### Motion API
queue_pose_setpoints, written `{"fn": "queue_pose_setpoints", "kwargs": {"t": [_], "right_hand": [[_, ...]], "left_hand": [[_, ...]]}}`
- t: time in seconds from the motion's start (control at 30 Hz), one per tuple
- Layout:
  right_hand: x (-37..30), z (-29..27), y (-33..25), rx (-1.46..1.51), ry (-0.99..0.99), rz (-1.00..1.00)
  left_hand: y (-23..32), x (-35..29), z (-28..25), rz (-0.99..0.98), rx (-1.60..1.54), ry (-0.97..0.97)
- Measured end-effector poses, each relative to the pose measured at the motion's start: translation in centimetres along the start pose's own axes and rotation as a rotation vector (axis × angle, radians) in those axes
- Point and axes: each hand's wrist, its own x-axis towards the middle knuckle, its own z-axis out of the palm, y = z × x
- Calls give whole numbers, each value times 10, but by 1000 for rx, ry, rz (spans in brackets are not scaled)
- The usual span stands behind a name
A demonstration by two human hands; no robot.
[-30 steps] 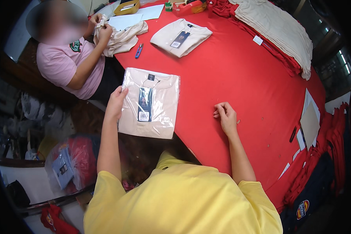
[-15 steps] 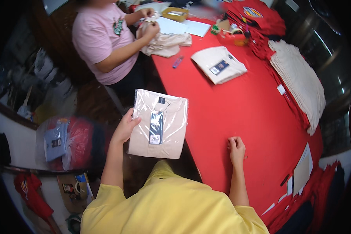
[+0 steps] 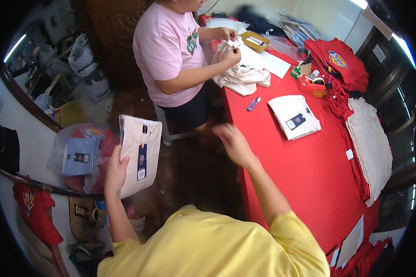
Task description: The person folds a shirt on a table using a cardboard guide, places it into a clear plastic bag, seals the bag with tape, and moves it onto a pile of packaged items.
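One bagged cream shirt [image 3: 140, 156] is held up at eleven o'clock from the yellow-clad person [image 3: 212, 247]; I see the left hand [image 3: 116, 173] gripping its edge. Near twelve, the right hand [image 3: 234, 145] looks loose and open, though blur leaves some doubt. On the red table [image 3: 286, 184], another folded cream shirt [image 3: 292, 111] lies at one o'clock, blue snips [image 3: 253, 105] near its ten o'clock side.

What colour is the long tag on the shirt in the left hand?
The long tag is mostly dark blue, white near its bottom; the head view shows it.
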Motion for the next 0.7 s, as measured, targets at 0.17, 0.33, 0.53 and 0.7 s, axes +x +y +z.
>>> {"fn": "queue_pose_setpoints", "kwargs": {"t": [0.17, 0.33, 0.53, 0.7], "right_hand": [[263, 55, -4, -35, 428, -450], [372, 96, 16, -149, 523, -440], [376, 123, 83, 544, 416, 128], [328, 91, -37, 210, 210, -372]], "left_hand": [[-34, -11, 12, -102, 6, 22], [-42, -31, -2, -213, -121, -68], [-64, -30, -29, -217, -181, 25], [-106, -2, -59, -133, -495, 505]]}}
